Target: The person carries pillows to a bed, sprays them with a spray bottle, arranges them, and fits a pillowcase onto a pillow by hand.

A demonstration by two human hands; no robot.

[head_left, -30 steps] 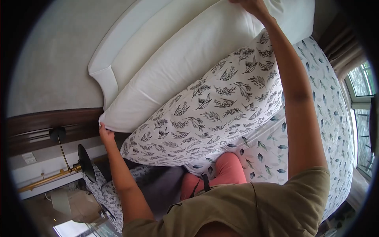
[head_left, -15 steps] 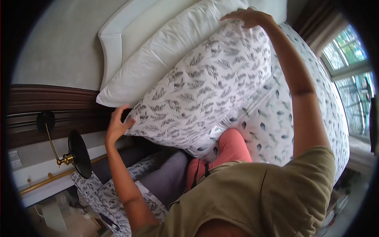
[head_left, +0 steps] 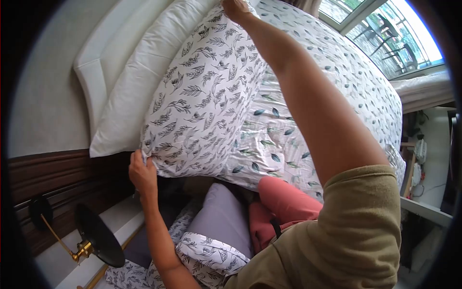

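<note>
Currently pinching print pillow [head_left: 202, 96] by near corner w/ my L hand [head_left: 143, 172]; my R hand [head_left: 236, 9] at far corner, grip unclear. Pillow's on bed [head_left: 308, 62], beside white pillow [head_left: 139, 72].

This is a bedroom, though whether in a home or a hotel cannot be told. A bed [head_left: 361, 91] with a leaf-patterned sheet [head_left: 308, 29] stands by a padded white headboard [head_left: 91, 79], with a plain white pillow [head_left: 139, 72] and a sprig-printed pillow [head_left: 202, 96] near it. A black-and-brass lamp [head_left: 98, 236] is mounted by dark wood panelling [head_left: 62, 173], and a window [head_left: 362, 15] looks out on dark chairs [head_left: 387, 24]
</note>
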